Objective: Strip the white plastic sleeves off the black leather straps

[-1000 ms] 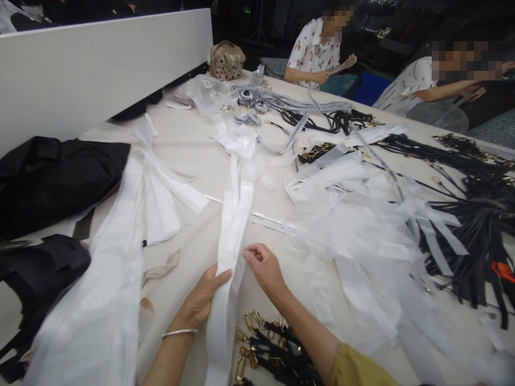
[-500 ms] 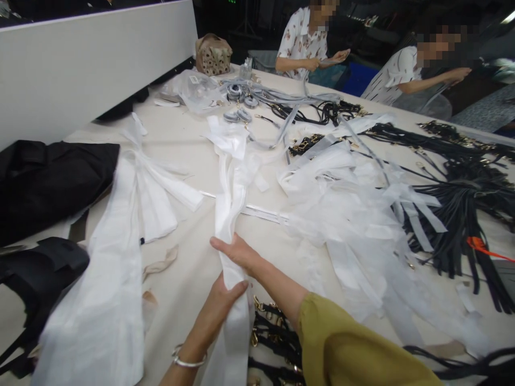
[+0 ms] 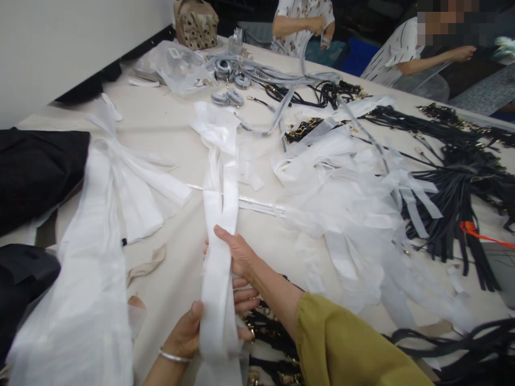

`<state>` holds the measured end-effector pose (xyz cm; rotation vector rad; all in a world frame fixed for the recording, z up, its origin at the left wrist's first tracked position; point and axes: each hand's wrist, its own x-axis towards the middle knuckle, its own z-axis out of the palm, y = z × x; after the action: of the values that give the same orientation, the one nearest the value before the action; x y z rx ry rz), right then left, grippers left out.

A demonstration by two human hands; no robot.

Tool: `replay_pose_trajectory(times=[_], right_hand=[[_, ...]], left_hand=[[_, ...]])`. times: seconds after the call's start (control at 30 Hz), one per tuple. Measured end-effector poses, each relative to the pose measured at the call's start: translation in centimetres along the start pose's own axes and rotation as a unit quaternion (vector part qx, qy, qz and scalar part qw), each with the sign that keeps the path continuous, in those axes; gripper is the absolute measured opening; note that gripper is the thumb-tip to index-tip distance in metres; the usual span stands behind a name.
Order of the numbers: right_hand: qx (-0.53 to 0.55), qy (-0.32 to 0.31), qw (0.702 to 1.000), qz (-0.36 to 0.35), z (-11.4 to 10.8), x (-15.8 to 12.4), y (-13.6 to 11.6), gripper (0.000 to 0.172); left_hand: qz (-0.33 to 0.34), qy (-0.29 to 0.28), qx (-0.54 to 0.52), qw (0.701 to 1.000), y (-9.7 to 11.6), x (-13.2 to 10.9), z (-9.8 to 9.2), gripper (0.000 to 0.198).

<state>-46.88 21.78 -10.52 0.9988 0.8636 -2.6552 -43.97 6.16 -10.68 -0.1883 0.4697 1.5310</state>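
Observation:
A long bundle of white plastic strips (image 3: 217, 273) runs away from me over the table. My right hand (image 3: 239, 252) grips it midway, thumb on top and fingertips showing past its left edge. Closer to me, my left hand (image 3: 185, 329), with a silver bangle at the wrist, holds the same bundle from below. Its thumb lies along the left edge and its fingers stick out on the right. Black straps with gold clasps (image 3: 273, 332) lie partly hidden under my right forearm. Another stack of white plastic strips (image 3: 76, 279) lies to the left.
Crumpled translucent plastic (image 3: 346, 214) spreads to the right, beside a heap of black straps (image 3: 454, 198). Grey straps (image 3: 277, 75) and a patterned bag (image 3: 197, 27) lie farther back. A black cloth (image 3: 40, 166) is at far left. Two people work across the table.
My left hand's thumb has come off the top of the bundle to its left side, and its fingers now spread out beneath. My right hand still grips the strips. The view has tilted down.

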Motion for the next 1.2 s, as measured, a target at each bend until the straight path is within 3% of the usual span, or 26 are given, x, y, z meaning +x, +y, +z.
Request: replay_pose_trajectory(times=[0.07,0.13,0.2,0.3,0.4,0.5,0.63,0.73,0.83,0.93,1.0,1.07,1.2], right_hand=[[-0.032,0.015,0.997,-0.064,0.1,-0.3,-0.5,0.044],[-0.026,0.006,0.996,-0.082,-0.1,-0.5,-1.6,0.051],[0.016,-0.035,0.997,-0.065,-0.7,-0.6,-2.5,0.053],[0.080,-0.084,0.993,-0.025,-1.8,-0.4,-2.3,0.054],[0.074,-0.024,0.997,-0.020,-2.8,0.1,-0.1,0.054],[-0.056,0.084,0.991,-0.085,-3.7,-0.2,2.2,0.060],[-0.306,0.158,0.926,-0.155,-5.8,-4.4,2.2,0.052],[-0.393,0.212,0.865,-0.230,-9.1,-9.5,0.4,0.025],[-0.504,0.333,0.751,-0.269,-13.7,-14.0,-1.0,0.015],[-0.625,0.413,0.634,-0.192,-18.1,-16.3,-1.0,0.023],[-0.657,0.415,0.610,-0.155,-19.8,-16.8,-0.7,0.016],[-0.665,0.396,0.614,-0.154,-20.3,-17.0,-0.5,0.008],[-0.680,0.364,0.605,-0.196,-18.8,-18.4,-1.4,0.021]], left_hand=[[0.006,0.001,-0.007,1.000,0.3,1.4,-0.1,0.080],[0.034,0.011,-0.033,0.999,0.2,2.7,0.2,0.062],[0.063,0.007,-0.061,0.996,-0.4,3.4,0.6,0.046],[0.048,0.022,-0.043,0.998,-1.6,3.0,1.2,0.040],[-0.002,0.112,0.018,0.994,-2.4,1.7,0.9,0.036],[-0.053,0.158,0.078,0.983,-2.8,0.5,-0.1,0.036],[-0.049,0.163,0.090,0.981,-3.2,-0.6,-0.5,0.040],[-0.014,0.177,0.060,0.982,-3.5,-1.0,0.4,0.036],[0.014,0.173,0.037,0.984,-3.9,-1.0,1.5,0.031],[0.025,0.158,0.036,0.986,-4.1,-0.7,2.0,0.027],[0.036,0.151,0.046,0.987,-4.1,-0.4,2.3,0.024],[0.055,0.148,0.059,0.986,-3.9,-0.2,2.6,0.022],[0.096,0.142,0.084,0.982,-3.4,0.0,3.8,0.021]])
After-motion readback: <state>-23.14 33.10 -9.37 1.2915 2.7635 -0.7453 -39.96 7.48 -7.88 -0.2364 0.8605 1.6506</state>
